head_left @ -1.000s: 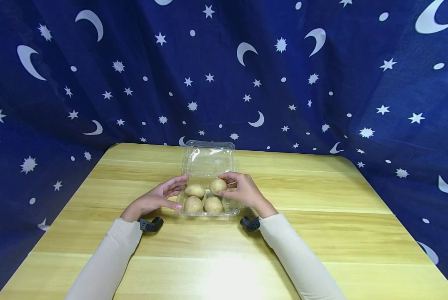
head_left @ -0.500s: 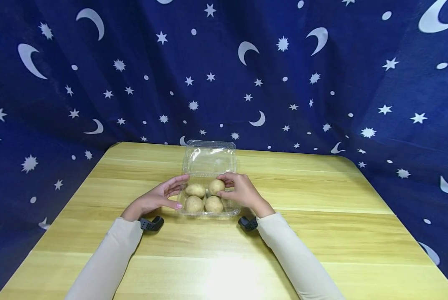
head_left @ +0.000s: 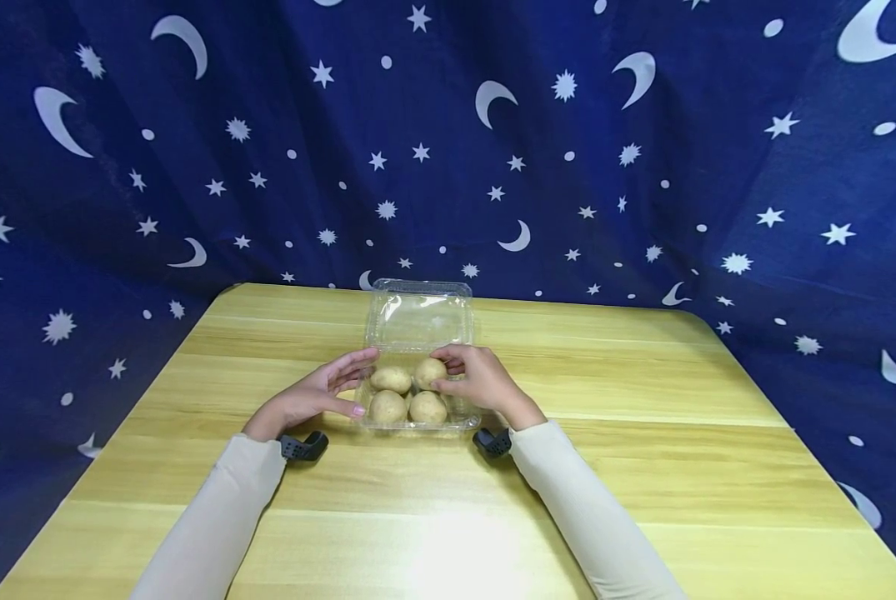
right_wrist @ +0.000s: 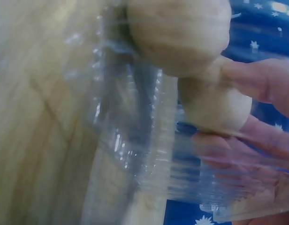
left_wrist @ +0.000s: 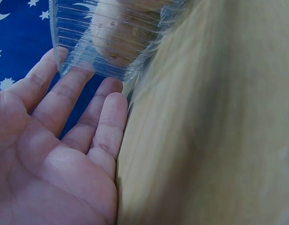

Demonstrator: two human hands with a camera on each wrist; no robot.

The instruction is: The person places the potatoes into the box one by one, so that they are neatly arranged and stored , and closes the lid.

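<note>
Clear plastic box (head_left: pixel 417 417) sits open on the wooden bench (head_left: pixel 643 467), lid (head_left: pixel 417 321) up at the back. Right hand (head_left: pixel 478 383) pinches the back right potato (head_left: pixel 428 372), low in the box beside three more. Left hand (head_left: pixel 316 396) lies open, fingers (left_wrist: pixel 64 93) flat on the box's left wall. Best to hold that wall steady, lower the potato gently into its corner, then let go slowly.
</note>
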